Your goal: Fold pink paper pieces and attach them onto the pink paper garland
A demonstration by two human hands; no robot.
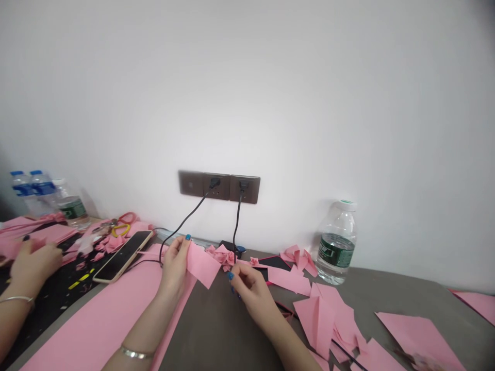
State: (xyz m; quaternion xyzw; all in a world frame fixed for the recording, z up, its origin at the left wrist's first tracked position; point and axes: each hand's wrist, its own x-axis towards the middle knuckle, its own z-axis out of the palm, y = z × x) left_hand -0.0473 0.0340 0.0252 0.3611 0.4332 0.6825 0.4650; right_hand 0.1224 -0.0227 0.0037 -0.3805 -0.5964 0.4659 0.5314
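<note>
My left hand (177, 265) pinches a small pink sheet of paper (203, 265) between thumb and fingers, lifted over the table. A little to the right, my right hand (250, 291) is held apart from that paper. Its fingers are curled in, with the thumb against them; whatever they hold, if anything, does not show. Beneath my left forearm lies a long pink paper sheet (100, 317). Small folded pink paper pieces (222, 256) sit by the wall, beyond both hands. Beside my right forearm lies a loose pile of creased pink paper (317, 317).
Two black cables (236, 221) run from wall sockets (218, 186) down to the table. A water bottle (337, 245) stands at right, several more at far left. A phone (124, 256), scissors (120, 229) and another person's hand (36, 263) on pink paper are at left.
</note>
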